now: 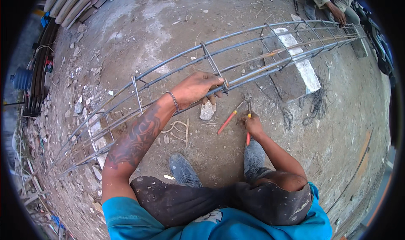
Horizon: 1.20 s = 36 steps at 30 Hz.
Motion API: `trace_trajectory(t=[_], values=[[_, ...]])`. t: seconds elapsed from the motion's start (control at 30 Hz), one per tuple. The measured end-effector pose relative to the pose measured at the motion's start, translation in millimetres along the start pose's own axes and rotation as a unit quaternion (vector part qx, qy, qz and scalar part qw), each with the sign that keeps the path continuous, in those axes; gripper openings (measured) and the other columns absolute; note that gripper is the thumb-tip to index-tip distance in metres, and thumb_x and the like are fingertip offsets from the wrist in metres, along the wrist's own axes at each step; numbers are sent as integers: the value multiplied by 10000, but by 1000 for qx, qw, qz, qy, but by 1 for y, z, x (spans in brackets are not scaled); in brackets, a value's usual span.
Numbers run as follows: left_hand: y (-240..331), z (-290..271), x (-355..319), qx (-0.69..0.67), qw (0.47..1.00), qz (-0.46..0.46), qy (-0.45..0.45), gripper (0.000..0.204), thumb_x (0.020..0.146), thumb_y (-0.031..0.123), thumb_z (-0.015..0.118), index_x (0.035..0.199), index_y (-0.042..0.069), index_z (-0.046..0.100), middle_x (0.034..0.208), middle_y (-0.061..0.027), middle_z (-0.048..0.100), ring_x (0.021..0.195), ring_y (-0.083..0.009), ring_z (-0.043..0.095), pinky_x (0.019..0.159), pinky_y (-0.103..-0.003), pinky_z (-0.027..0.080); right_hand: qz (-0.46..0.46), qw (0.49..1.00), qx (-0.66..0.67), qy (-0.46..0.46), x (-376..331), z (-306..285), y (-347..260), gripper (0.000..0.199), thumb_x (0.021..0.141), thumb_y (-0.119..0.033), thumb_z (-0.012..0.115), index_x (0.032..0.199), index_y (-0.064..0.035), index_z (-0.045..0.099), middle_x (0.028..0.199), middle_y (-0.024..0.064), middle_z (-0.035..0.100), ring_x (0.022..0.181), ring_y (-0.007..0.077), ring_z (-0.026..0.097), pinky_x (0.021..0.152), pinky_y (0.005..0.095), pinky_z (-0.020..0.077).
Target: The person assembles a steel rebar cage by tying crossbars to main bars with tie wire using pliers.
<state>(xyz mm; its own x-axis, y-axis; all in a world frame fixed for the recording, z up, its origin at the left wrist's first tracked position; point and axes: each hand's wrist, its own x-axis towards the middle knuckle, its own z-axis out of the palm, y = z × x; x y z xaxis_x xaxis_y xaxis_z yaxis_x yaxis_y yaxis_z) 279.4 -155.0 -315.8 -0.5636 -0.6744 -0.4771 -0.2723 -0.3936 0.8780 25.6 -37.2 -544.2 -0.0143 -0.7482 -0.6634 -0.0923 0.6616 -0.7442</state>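
Observation:
A long rebar cage (175, 63) of steel bars and square stirrups runs from lower left to far right. My left hand (196, 90) is closed round its near bars, beside a stirrup (209, 58); some of its fingers are hidden under the bars. Lower and to the right, my right hand (254, 125) grips one handle of a pair of pincers (228, 122) with red and yellow handles. The handles are spread apart, and the jaws point up toward the cage without touching it.
Under the cage's right part lies a stone block (291, 77), with bundles of tie wire (316, 107) beside it. Another person's hand (337, 14) is at the cage's far right end. A small stone (208, 110) and twigs (179, 130) lie near my boots (184, 168).

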Motion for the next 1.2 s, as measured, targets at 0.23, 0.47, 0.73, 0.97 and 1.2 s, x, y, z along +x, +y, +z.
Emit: trace_trajectory(t=[0.23, 0.47, 0.73, 0.97, 1.2], values=[[-4, -2, -16, 128, 988, 77, 48, 308, 837, 119, 572, 1064, -89, 583, 871, -113, 648, 682, -139, 621, 570, -258, 496, -323, 914, -182, 164, -68, 21, -113, 372, 849, -210, 629, 1121, 28, 535, 1021, 133, 621, 929, 200, 601, 799, 300, 475], [-24, 16, -11, 336, 884, 244, 213, 216, 777, 69, 609, 975, -5, 654, 790, -138, 661, 700, -208, 662, 588, -328, 501, -256, 967, -3, 9, -89, 62, -176, 313, 860, -201, 651, 1055, 37, 591, 951, 95, 630, 807, 116, 584, 738, 274, 480], [-43, 22, -13, 498, 687, 436, 299, 218, 771, 97, 648, 986, 91, 614, 919, -71, 636, 683, -222, 655, 542, -313, 534, -409, 906, -67, 85, -77, 65, -168, 187, 871, -145, 620, 960, 19, 629, 885, 97, 634, 755, 137, 583, 699, 273, 467], [-43, 19, -10, 508, 704, 410, 279, 192, 760, 68, 646, 945, 88, 598, 930, -63, 630, 681, -227, 653, 528, -317, 528, -382, 921, 21, 77, -59, 68, -158, 163, 891, -142, 590, 936, 8, 635, 800, 63, 643, 722, 111, 584, 656, 255, 459], [-45, 17, -6, 464, 741, 399, 278, 162, 773, 83, 661, 921, 65, 597, 886, -75, 628, 689, -244, 651, 549, -323, 533, -286, 949, 27, 128, -56, 74, -174, 130, 881, -109, 589, 869, 14, 628, 705, 43, 621, 609, 67, 545, 543, 215, 412]])
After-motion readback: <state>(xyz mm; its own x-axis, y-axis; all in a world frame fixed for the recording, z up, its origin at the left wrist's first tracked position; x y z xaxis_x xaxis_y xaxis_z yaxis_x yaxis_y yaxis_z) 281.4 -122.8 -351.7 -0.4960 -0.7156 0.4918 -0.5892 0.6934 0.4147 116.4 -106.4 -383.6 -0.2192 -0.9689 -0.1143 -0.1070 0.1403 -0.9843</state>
